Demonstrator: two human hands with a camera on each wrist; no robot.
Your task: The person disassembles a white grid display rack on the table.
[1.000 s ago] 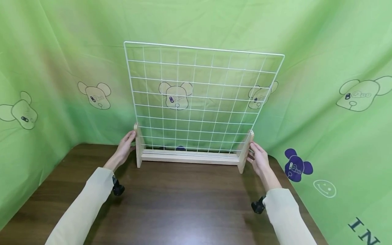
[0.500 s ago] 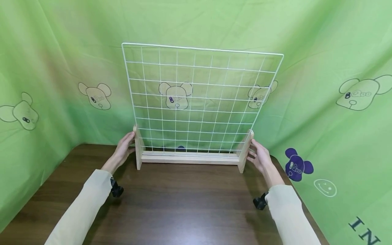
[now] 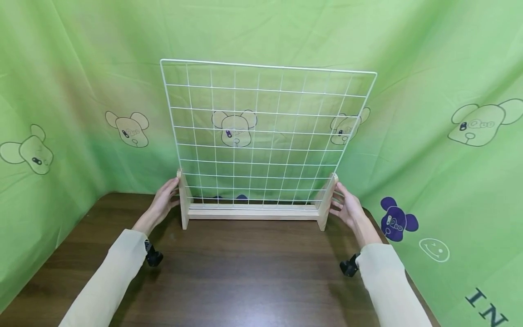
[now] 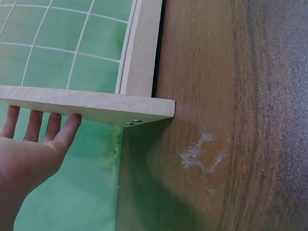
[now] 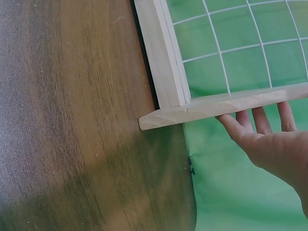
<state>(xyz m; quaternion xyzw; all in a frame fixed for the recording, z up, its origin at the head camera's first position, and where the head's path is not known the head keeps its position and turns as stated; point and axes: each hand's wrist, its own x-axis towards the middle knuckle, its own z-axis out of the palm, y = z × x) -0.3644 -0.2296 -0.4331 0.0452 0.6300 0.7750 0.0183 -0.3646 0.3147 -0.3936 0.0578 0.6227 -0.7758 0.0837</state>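
A display rack stands at the back of the table in the head view: a white wire grid [image 3: 265, 66] leans back between two wooden side panels, joined by a pale wooden crossbar [image 3: 253, 214]. My left hand [image 3: 162, 203] touches the outer face of the left side panel [image 3: 184, 202]. In the left wrist view, the fingertips of that hand [image 4: 29, 161] press the panel [image 4: 96, 103] from outside. My right hand [image 3: 349, 208] touches the right side panel [image 3: 325, 204] likewise. The right wrist view shows the fingers of this hand [image 5: 279, 149] extended against the panel [image 5: 216, 105].
The brown wood-grain table [image 3: 253, 268] extends from the rack towards me. Green cloth [image 3: 261, 27] printed with bear heads hangs close behind and at both sides. Small black cameras sit at the left wrist [image 3: 153, 256] and the right wrist [image 3: 349, 266].
The left end of the rack has shifted slightly towards me, with my left hand following it. The right end has barely moved, so the rack has turned a little. Both hands stay on the panels.
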